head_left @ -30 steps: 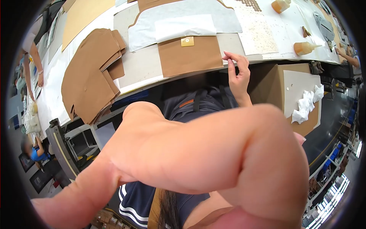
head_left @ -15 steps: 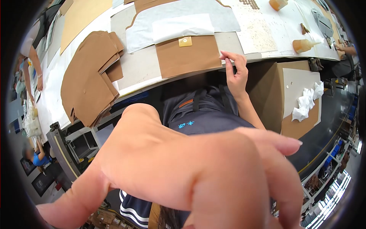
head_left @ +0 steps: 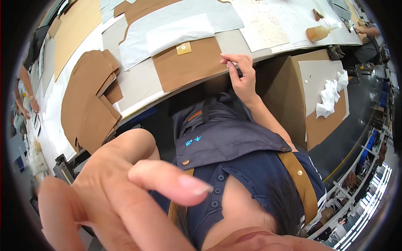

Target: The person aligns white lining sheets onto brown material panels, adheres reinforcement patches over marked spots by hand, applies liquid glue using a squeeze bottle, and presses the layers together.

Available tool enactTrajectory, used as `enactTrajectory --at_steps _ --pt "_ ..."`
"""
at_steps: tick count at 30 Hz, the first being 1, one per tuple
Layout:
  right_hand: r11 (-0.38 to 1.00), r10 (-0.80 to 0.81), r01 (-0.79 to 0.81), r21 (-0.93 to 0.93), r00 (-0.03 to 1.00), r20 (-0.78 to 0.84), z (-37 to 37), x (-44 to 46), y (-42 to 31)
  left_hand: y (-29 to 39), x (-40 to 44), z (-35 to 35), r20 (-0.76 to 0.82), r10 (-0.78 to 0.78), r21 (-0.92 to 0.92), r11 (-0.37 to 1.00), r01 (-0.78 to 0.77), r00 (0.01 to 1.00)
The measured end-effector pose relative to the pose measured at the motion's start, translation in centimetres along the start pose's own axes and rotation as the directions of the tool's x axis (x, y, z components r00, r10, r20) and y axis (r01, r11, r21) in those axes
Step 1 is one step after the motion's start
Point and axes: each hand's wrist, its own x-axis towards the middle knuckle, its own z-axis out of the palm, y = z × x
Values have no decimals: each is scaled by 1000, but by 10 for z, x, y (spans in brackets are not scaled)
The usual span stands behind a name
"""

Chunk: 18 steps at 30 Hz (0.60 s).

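My left hand [head_left: 125,196] is raised very close to the camera, fingers apart and nothing visible in it. At the table's near edge, my right hand [head_left: 243,79] has thumb and fingertips pinched together; a tiny pale bit may show between them, too small to name. Just left of it lies a flat brown panel [head_left: 188,67], bearing a small yellowish square [head_left: 183,48] with a round pale dot. A folded white sheet [head_left: 180,33] covers the panel's far edge, over a larger pale grey-blue piece [head_left: 142,46].
A stack of curved brown pieces [head_left: 86,100] lies on the left of the table. A squeeze bottle of amber liquid [head_left: 318,33] is at the far right. Beside me, crumpled white tissues [head_left: 328,98] rest on a cardboard box [head_left: 278,92]. Another person's hands [head_left: 31,106] show at far left.
My left hand has swung left across the view, uncovering my apron and shirt. The view has shifted, and my right hand stays pinched by the brown panel.
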Motion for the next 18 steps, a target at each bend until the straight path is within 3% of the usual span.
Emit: enactTrajectory --at_steps 18 --pt "1000 -18 18 -1 998 61 4 0 -7 -10 -4 15 52 -50 50 998 48 997"
